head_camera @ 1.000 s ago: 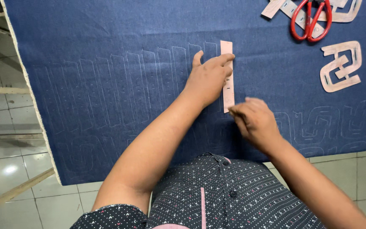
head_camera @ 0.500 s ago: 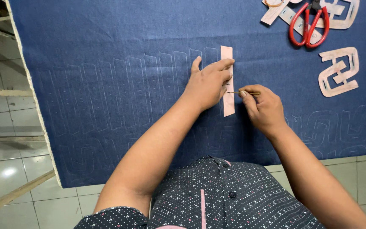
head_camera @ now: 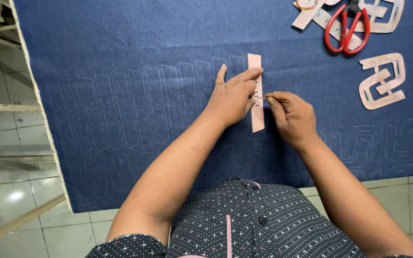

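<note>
A large blue denim cloth lies spread out, marked with faint chalk outlines of tall shapes. A narrow pale pink strip template lies upright on it near the middle. My left hand presses flat on the strip's left edge, fingers extended over it. My right hand pinches a thin pencil-like marker, whose tip touches the strip's right edge at mid-height.
Red-handled scissors lie at the top right over pale cut-out templates. Another pink interlocking cut-out rests right of my hands. Tiled floor and wooden slats show left of the cloth's edge.
My right hand has moved up along the strip's right edge, from near its lower end to mid-height. My left hand has stayed on the strip.
</note>
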Tool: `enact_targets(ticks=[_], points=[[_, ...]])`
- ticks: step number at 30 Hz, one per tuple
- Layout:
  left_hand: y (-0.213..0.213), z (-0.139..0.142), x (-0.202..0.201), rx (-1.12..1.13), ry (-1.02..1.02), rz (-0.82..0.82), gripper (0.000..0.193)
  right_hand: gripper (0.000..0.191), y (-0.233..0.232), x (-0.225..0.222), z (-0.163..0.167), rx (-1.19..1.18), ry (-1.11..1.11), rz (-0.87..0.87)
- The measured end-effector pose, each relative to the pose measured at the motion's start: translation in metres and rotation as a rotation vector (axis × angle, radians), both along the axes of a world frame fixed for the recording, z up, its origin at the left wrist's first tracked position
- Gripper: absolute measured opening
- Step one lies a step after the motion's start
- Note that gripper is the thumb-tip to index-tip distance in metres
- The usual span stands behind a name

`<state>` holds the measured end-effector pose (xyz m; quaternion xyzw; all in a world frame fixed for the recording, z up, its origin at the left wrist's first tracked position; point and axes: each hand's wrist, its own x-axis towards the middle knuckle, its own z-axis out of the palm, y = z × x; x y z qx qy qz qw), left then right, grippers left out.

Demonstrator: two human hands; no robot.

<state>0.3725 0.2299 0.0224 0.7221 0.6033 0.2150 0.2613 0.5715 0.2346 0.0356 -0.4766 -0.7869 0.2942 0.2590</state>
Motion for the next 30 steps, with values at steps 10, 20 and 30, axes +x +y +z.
enact_targets(ticks=[10,20,30], points=[[0.002,0.007,-0.002,-0.062,-0.046,0.009,0.01,0.013,0.01,0.0,-0.003,-0.047,0.061,-0.008],[0.001,0.001,-0.002,-0.019,-0.061,0.013,0.012,0.012,0.003,-0.004,-0.015,0.072,0.119,-0.038],[0.001,0.0,-0.003,-0.006,-0.077,0.018,0.008,0.015,0.024,-0.011,-0.005,-0.026,0.121,-0.039]])
